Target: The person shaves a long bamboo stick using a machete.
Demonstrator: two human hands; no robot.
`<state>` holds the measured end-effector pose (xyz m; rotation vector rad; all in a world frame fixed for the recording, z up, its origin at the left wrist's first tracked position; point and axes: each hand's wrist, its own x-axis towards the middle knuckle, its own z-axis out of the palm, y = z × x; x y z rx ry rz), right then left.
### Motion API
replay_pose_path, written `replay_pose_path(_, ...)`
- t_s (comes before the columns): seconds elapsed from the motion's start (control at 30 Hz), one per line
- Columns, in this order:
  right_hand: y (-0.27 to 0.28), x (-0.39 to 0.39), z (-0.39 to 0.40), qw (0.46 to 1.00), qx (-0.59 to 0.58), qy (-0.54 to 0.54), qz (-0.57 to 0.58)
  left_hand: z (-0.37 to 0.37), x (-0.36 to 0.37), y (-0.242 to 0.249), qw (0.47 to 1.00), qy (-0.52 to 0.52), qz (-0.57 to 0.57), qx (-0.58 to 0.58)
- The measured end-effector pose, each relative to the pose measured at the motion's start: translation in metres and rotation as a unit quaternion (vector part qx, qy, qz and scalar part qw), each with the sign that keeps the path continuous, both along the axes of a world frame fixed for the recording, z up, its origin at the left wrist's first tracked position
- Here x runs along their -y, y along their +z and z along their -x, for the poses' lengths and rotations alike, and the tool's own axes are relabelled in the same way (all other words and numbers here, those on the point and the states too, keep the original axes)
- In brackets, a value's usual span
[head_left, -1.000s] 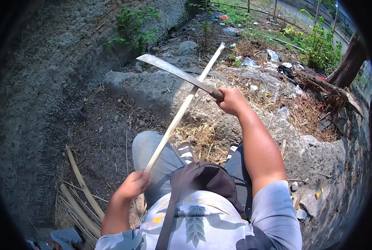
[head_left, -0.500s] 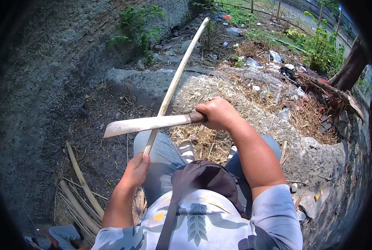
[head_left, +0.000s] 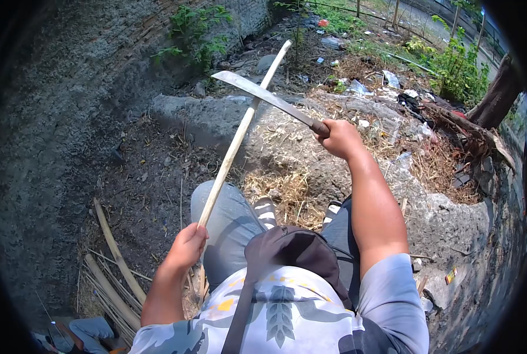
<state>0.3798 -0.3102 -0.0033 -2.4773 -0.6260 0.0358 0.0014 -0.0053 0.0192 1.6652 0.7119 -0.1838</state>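
Note:
A long pale wooden stick (head_left: 235, 144) slants up and away from me, its lower end gripped by my left hand (head_left: 189, 245). My right hand (head_left: 338, 139) is closed round the brown handle of a machete (head_left: 269, 98). The broad blade points to the upper left and crosses the upper part of the stick. Whether the edge touches the wood or passes just over it is hard to tell.
Curved wood strips (head_left: 119, 253) lie at the lower left, near another person's leg (head_left: 92, 330). A rough wall (head_left: 51, 118) rises on the left. Shavings (head_left: 284, 189) cover the ground before my feet. A tree trunk (head_left: 496, 94) and litter are at the right.
The machete has moved up and away along the stick, its tip now angled upward. My right arm is stretched further forward. The stick's far end has dipped slightly, and my left hand is a little lower.

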Motion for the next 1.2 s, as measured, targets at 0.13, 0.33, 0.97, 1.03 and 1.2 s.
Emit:
replay_pose_path(0.13,0.003,0.004,-0.002,1.000,-0.023,0.001,0.002,0.021,-0.005,-0.011,1.000,-0.005,0.028,0.009)
replay_pose_path(0.33,0.012,-0.035,0.043,0.976,0.071,0.193,0.071,0.008,0.005,-0.011,1.000,0.005,-0.007,0.021)
replay_pose_path(0.97,0.014,-0.035,0.043,0.974,0.082,0.197,0.081,0.025,-0.005,-0.019,0.985,-0.051,-0.163,0.032)
replay_pose_path(1.03,0.016,-0.030,0.036,0.970,0.096,0.191,0.113,0.027,-0.001,-0.006,0.981,-0.068,-0.182,0.005)
replay_pose_path(1.2,0.012,-0.024,0.030,0.988,0.010,0.139,0.070,0.026,0.000,-0.008,0.972,-0.080,-0.220,0.029)
